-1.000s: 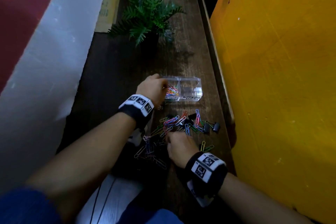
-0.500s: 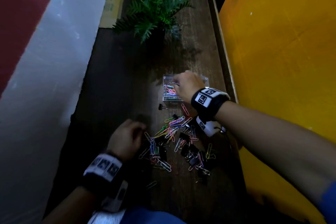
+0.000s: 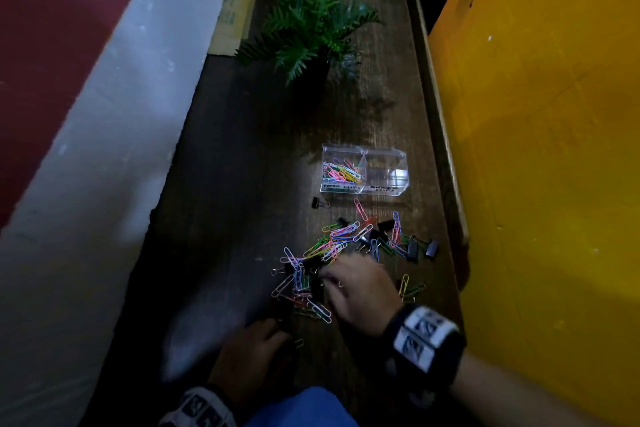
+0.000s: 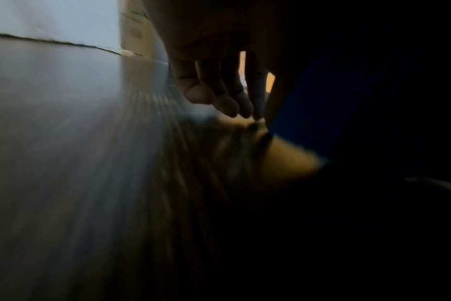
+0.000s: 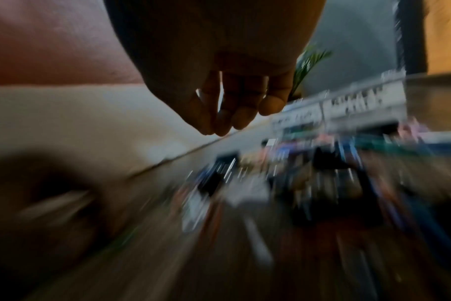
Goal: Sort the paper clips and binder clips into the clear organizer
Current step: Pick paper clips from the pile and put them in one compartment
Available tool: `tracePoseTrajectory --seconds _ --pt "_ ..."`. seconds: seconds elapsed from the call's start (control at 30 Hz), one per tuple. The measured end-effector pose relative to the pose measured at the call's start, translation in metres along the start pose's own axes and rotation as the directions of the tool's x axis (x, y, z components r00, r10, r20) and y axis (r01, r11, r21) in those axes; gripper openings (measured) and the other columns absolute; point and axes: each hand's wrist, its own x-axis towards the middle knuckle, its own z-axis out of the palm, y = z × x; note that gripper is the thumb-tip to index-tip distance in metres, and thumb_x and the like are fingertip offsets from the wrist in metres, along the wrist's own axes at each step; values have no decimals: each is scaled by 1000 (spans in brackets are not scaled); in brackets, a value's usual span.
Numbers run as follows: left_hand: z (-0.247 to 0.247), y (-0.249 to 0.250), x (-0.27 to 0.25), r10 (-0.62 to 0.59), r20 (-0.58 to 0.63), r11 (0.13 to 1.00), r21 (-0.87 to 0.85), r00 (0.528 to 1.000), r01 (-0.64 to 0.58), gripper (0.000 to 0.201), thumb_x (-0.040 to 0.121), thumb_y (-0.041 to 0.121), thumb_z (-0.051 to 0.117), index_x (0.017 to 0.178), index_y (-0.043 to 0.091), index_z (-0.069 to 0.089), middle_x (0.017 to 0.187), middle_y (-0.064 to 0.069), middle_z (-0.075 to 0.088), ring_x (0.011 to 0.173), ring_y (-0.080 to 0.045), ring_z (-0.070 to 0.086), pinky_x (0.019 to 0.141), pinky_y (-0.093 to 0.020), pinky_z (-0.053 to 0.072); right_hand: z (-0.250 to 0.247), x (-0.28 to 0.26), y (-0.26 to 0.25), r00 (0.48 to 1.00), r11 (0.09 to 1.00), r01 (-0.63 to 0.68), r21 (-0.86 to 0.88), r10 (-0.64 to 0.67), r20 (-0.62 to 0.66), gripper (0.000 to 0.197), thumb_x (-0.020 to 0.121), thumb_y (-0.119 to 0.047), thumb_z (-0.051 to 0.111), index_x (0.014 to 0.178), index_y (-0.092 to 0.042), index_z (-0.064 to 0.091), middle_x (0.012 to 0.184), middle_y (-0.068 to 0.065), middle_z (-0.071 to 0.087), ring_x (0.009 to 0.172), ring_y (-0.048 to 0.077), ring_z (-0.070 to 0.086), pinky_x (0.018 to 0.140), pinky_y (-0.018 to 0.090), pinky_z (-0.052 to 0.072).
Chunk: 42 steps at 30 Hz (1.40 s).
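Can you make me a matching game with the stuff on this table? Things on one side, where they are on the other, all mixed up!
Things:
1. Potted fern
2. Clear organizer
3. Lone black binder clip
4. Right hand

Places:
A. Just left of the organizer's front corner, apart from the pile
B. Over the near part of the pile of clips
C. Far end of the wooden table
D. Between the fern and the pile, with paper clips in its left compartment

Pairs: 1-C, 2-D, 3-A, 4-B
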Motion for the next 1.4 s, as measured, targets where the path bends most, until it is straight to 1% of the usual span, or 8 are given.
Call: tracePoseTrajectory --seconds 0.13,0.37,0.6,0.73,0.83,1.0,1.23,1.4 --pt "6 5 -2 -33 -20 999 31 999 34 23 71 43 47 81 30 64 74 10 59 62 -8 56 53 -20 40 26 -56 -12 985 992 50 -114 -29 171 28 78 -35 48 99 -27 65 81 -5 57 71 15 53 60 27 45" --pt "11 5 -3 -143 28 989 37 989 142 15 76 41 46 78 30 56 80 11 54 67 -8 54 58 -21 42 32 -94 -14 972 988 -15 -155 50 229 44 69 -39 72 111 -28 63 91 -6 57 75 10 52 60 23 48" --pt "13 16 2 -54 -10 998 34 999 54 12 77 40 48 79 28 51 80 10 50 70 -7 44 63 -22 31 22 -98 -15 966 990 -59 -125 88 244 21 73 -39 69 94 -32 69 92 -8 58 76 9 53 61 22 49" --pt "12 12 8 -30 -33 1000 0 999 30 11 78 38 46 86 31 47 82 12 55 71 -6 49 61 -19 40 21 -98 -15 966 985 -123 -120 146 211 17 80 -39 54 85 -28 66 88 -9 57 75 9 54 63 23 48" --pt "8 11 16 -24 -4 997 75 1000 24 18 74 41 43 90 34 47 76 17 59 64 -4 56 48 -18 46 23 -91 -16 966 978 -156 -141 181 187 17 74 -36 68 89 -27 64 83 -9 57 72 11 53 63 25 47" --pt "3 11 22 15 35 995 95 999 -18 24 71 45 42 91 35 49 74 22 61 62 0 57 48 -15 46 25 -72 -26 947 960 -162 -228 217 238 24 63 -38 78 79 -26 65 77 -7 58 68 14 56 59 27 48" --pt "1 3 20 -16 45 997 82 999 12 33 74 46 46 105 35 53 90 15 61 74 -6 59 52 -19 49 20 -66 -33 896 945 -312 -102 328 299 11 89 -20 52 97 -14 57 98 5 59 92 24 55 80 34 44" --pt "-2 -2 34 16 59 991 130 998 -23 34 74 48 43 103 37 56 92 13 65 73 -9 63 50 -23 52 21 -65 -39 903 919 -381 98 347 254 14 93 -20 44 107 -23 45 93 3 63 84 22 61 76 38 51"
